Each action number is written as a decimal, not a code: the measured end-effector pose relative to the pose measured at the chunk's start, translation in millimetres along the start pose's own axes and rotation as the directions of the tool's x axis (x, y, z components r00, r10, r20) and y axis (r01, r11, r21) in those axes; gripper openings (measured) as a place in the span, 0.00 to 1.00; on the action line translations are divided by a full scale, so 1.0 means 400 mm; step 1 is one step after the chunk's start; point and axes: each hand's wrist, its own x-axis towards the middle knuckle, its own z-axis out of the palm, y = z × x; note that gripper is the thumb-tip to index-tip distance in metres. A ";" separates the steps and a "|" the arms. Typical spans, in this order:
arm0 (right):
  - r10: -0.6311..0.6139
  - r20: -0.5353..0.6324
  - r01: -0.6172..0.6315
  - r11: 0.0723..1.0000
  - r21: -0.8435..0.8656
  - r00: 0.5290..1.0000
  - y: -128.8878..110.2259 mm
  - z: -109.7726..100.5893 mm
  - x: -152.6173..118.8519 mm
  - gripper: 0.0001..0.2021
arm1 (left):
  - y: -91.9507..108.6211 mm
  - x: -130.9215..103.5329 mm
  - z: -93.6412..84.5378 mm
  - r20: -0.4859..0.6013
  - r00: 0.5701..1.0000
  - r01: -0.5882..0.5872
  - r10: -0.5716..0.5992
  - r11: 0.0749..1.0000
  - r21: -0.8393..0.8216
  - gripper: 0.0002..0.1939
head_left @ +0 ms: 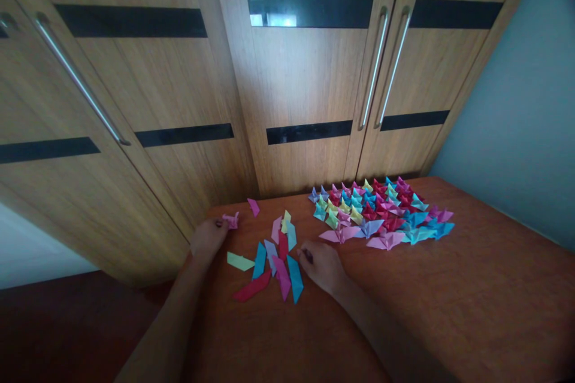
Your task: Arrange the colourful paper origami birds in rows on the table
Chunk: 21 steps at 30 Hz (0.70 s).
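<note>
Pinching a pink fold (pixel 231 221) at the table's (pixel 449 287) far left, our left hand (pixel 207 238); our right hand (pixel 322 264), fingers curled, touches the strips (pixel 274 260). Next, we judge, gripping one strip.

Table (pixel 449 287): reddish-brown wood-look top, smooth, faint satin sheen. Folded paper pieces (pixel 381 212) and flat paper strips (pixel 274 260): thin matt coloured paper, crisp creases, no shine. Small pink folded piece (pixel 232 221) at left hand: same matt paper. Wardrobe doors (pixel 305 90): wood-grain laminate, matt, with glossy black inset bands (pixel 309 9) reflecting light. Door handles (pixel 376 69): brushed metal bars, dull gleam. Wall (pixel 525 131): painted, flat matt.
</note>
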 end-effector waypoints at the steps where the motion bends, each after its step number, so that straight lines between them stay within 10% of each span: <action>1: -0.002 -0.002 0.002 1.000 0.005 1.000 0.001 0.000 0.000 0.10 | 0.015 -0.018 0.008 0.010 0.999 -0.031 0.030 0.999 0.011 0.19; 8: 0.050 -0.036 -0.049 0.998 0.042 0.998 0.006 0.005 -0.003 0.13 | 0.127 -0.137 0.043 0.095 0.973 -0.215 0.209 0.975 0.062 0.15; 14: 0.059 -0.059 -0.029 0.912 0.410 0.997 0.009 -0.020 -0.008 0.16 | 0.221 -0.239 0.022 0.056 0.943 -0.333 0.329 0.936 0.112 0.15; 21: 0.097 -0.005 -0.071 0.760 0.646 0.995 0.014 -0.028 -0.006 0.17 | 0.288 -0.354 0.045 -0.022 0.794 -0.602 0.608 0.791 0.112 0.14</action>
